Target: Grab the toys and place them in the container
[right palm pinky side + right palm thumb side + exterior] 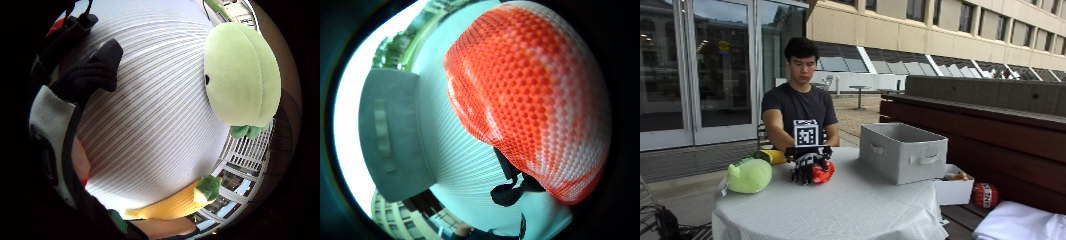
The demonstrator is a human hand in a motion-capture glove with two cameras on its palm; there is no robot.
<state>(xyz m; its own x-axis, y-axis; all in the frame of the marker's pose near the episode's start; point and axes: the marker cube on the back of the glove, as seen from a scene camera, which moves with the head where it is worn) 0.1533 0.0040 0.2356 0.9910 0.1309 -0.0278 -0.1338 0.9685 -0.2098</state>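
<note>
My gloved right hand [808, 167] has its fingers [92, 70] curled over the orange ball [821, 171] on the counter [853, 210], left of the grey container [903, 151]; it looks soft, light, and best gripped around its middle.

You sit behind the worktop [840, 210] with your upper arms hanging close to your torso and both forearms reaching forward over its far edge. Your gloved right hand [806, 167] is low on the worktop, back of the hand up, fingers [802, 176] pointing down and curled over the red ball [822, 171] so that your grip wraps it. In the little finger side palm view, one black-gloved fingertip [102, 65] is bent. Your bare left hand is hidden behind the right.
</note>
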